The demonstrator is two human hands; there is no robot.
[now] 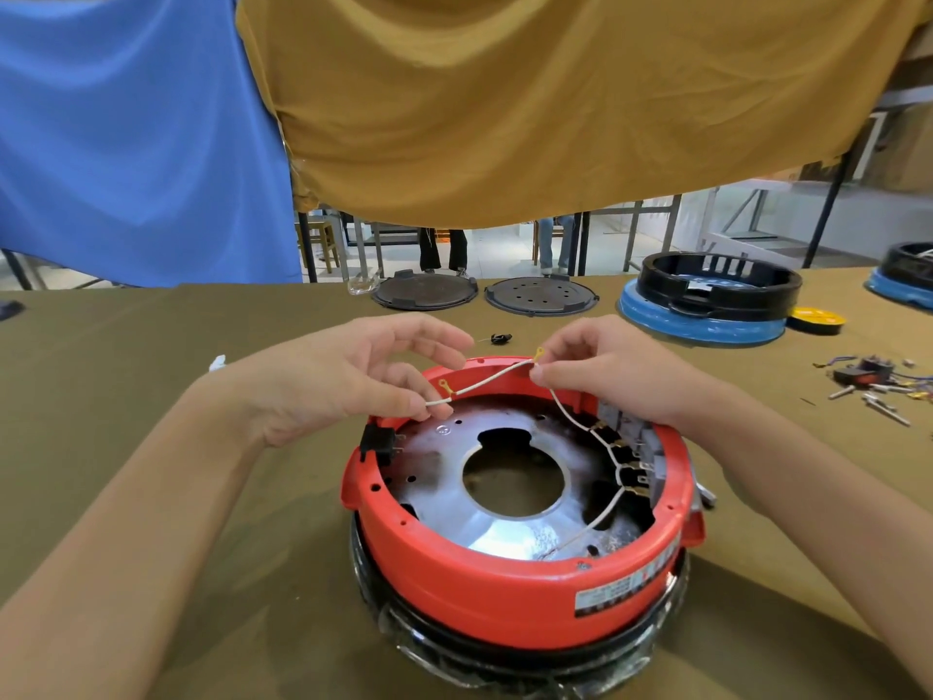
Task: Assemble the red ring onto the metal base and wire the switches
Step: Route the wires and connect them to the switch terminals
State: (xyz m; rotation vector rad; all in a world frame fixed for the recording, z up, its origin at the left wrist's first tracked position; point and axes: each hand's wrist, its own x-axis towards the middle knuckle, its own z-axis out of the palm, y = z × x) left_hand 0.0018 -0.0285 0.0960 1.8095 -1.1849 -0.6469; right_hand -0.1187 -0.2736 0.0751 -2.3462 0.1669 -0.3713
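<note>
The red ring (pixel 505 588) sits on the shiny metal base (pixel 510 540), which has a round hole in its middle. A row of black switches (pixel 623 462) lines the ring's inner right wall, linked by a white wire. A single black switch (pixel 376 442) sits in the ring's left wall. Above the ring's far rim, my left hand (pixel 343 381) pinches one end of a white wire (pixel 484 381) near its yellow ring terminal. My right hand (pixel 606 371) pinches the same wire near another yellow terminal.
On the olive-covered table lie two dark round plates (pixel 424 293), a black ring on a blue base (pixel 707 305), a yellow tape roll (pixel 818 320), loose switches and connectors (pixel 868 381) at right, and a small black part (pixel 500 338) beyond the ring.
</note>
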